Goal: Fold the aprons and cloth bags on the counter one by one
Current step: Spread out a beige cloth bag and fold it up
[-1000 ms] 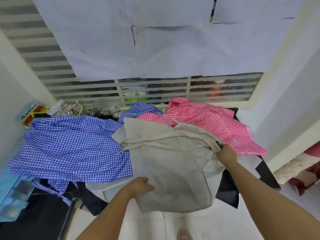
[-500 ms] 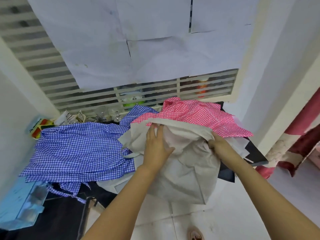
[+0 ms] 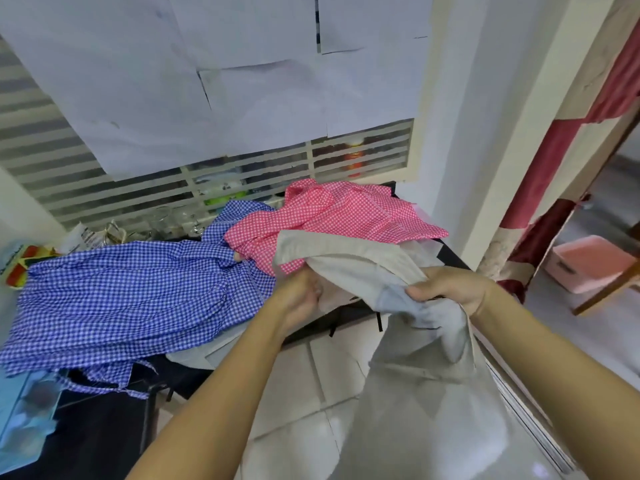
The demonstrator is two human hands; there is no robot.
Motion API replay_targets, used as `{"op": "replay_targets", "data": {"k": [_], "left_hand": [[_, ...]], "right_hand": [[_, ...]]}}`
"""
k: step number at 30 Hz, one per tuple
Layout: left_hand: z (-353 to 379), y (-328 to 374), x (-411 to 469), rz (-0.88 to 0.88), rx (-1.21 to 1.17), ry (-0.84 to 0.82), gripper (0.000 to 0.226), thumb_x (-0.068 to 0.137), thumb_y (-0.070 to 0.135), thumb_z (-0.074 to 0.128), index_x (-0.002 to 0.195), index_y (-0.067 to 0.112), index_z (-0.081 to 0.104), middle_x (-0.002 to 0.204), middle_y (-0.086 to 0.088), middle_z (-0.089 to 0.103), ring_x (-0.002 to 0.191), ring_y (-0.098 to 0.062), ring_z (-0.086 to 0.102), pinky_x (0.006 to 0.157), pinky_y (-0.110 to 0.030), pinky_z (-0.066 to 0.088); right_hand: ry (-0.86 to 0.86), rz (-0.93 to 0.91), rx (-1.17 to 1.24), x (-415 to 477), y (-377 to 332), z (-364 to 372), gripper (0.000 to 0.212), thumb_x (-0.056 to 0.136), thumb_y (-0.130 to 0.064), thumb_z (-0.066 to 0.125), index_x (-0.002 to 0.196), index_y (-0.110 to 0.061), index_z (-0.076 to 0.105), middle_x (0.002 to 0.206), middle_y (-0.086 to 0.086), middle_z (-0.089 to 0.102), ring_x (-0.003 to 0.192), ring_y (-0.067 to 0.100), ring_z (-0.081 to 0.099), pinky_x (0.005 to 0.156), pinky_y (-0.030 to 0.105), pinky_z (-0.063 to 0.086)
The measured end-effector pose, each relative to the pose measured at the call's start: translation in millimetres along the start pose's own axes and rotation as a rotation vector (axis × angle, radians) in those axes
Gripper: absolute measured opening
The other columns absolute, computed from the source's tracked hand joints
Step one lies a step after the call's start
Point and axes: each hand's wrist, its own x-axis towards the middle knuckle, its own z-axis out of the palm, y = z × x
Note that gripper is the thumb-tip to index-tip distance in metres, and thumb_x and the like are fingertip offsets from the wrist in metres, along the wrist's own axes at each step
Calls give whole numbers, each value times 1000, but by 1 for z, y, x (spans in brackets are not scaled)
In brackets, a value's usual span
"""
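Observation:
A beige cloth bag [image 3: 426, 393] hangs off the counter's front edge, its body drooping toward the floor. My left hand [image 3: 299, 297] grips its upper edge on the left. My right hand [image 3: 450, 287] pinches bunched fabric near the top on the right. The bag's strap [image 3: 332, 244] stretches between them over a pink checked apron [image 3: 332, 216] lying at the back of the counter. A blue checked apron [image 3: 128, 292] is spread over the counter's left part. Dark cloth [image 3: 349, 308] shows under the bag.
A louvred window [image 3: 242, 181] with paper sheets over it backs the counter. Small clutter [image 3: 114, 232] sits along the sill. A blue box [image 3: 24, 420] is low on the left. A red curtain [image 3: 561, 161] and a pink box [image 3: 592, 263] are on the right.
The beige bag has been lifted off the counter and pulled toward me and to the right. My left hand moved from the bag's lower part up to its top edge. The view swung right.

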Motion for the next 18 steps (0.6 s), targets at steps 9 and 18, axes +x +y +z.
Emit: {"op": "replay_targets", "data": {"k": [9,18], "left_hand": [[-20,46,-32,51,264,171,32,89,31,64,111,8,66,102,-8,71,92,-25,67,82,-32,53],[-72,40,-69,-154,853,-276,37,69,41,80,88,11,69,87,0,68,85,-21,63,74,-26,47]], "right_hand": [[382,-153,276,-7,-26,-27,24,81,-25,66,90,-5,75,87,13,72,76,26,70,68,34,59],[232,982,-722,9,97,-73,26,94,-29,52,103,-5,59,84,13,64,66,25,64,61,31,55]]}}
